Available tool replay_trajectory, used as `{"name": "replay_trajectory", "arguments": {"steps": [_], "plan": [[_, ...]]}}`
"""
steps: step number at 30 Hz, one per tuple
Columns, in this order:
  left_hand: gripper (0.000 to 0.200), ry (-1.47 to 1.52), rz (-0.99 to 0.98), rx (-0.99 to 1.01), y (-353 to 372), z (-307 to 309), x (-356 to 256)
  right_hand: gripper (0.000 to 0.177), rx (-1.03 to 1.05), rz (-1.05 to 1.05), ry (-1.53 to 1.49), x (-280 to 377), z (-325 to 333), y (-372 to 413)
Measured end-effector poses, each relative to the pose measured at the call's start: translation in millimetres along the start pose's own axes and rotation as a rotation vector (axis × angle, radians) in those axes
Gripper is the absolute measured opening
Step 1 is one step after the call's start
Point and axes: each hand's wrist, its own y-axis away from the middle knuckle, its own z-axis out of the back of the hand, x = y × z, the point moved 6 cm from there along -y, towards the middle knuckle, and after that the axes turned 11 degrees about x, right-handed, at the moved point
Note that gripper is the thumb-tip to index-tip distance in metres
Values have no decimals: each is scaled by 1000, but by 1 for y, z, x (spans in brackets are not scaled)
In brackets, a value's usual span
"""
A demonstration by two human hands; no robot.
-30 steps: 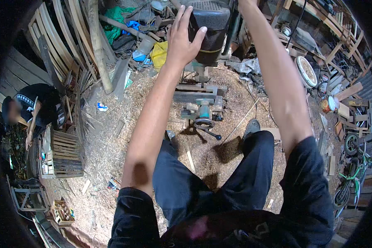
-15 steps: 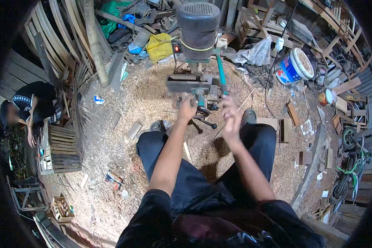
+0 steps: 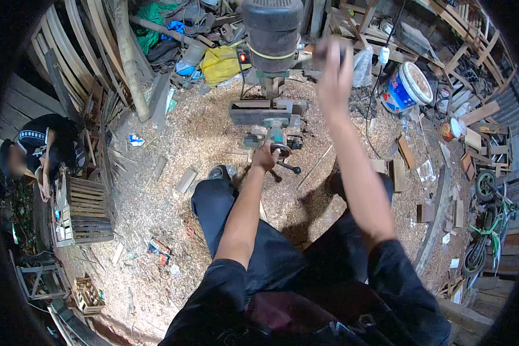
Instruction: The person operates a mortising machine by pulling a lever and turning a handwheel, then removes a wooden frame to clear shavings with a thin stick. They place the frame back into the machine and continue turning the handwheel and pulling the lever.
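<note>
Ahead of me stands a machine with a dark motor (image 3: 272, 34) and a lit red switch (image 3: 243, 57). Below the motor, a wooden piece (image 3: 251, 113) sits in the machine's vise area. My left hand (image 3: 265, 157) is closed on the handwheel (image 3: 281, 151) at the machine's front. My right hand (image 3: 335, 78) is raised to the right of the motor, blurred, with its fingers round the dark end of the lever, whose green arm is mostly hidden.
Wood shavings cover the floor (image 3: 173, 167). A person (image 3: 46, 144) crouches at the left beside a slatted crate (image 3: 89, 210). At the right are a white-blue bucket (image 3: 406, 86), wood blocks (image 3: 397, 175) and a green bicycle (image 3: 490, 230).
My right hand has moved up and away from me, and the lever has swung up with it. My left hand has come down onto the handwheel.
</note>
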Motion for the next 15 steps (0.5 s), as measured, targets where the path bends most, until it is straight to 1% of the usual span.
{"name": "replay_trajectory", "arguments": {"steps": [1,2,3,4,5,6,7,8,9,10,12,13,14,15], "plan": [[47,-38,-25,-30,-2,5,-5,36,0,16,61,-4,-3,-41],[42,21,-46,-27,-12,-6,13,42,4,-66,21,8,-9,-72],[38,52,-88,-59,-12,-2,7,49,10,-151,-20,11,-14,-98],[35,84,-126,-89,-7,1,-1,44,-36,258,372,-22,-3,-139],[32,118,-162,-121,-3,1,-7,47,44,-175,37,-12,-12,-142],[34,63,-224,-259,-2,-5,-3,49,85,-254,60,-24,-11,-158],[36,57,-214,-251,-6,-9,4,51,123,-327,86,-40,-7,-178],[39,54,-203,-240,-9,-11,8,53,158,-355,98,-43,-5,-184],[42,50,-189,-227,-10,-14,13,55,192,-386,108,-47,-4,-188],[42,48,-133,-211,-12,-14,17,57,223,-416,114,-51,-2,-190],[42,50,-17,-171,-12,-21,23,64,189,-202,368,-71,16,-172],[42,86,-17,-151,-9,-21,23,68,174,-96,498,-77,23,-161],[43,123,-17,-130,-5,-18,21,43,115,-205,516,-53,23,-113],[43,159,-21,-110,-2,-11,13,45,16,-82,512,-82,36,-79]]}}
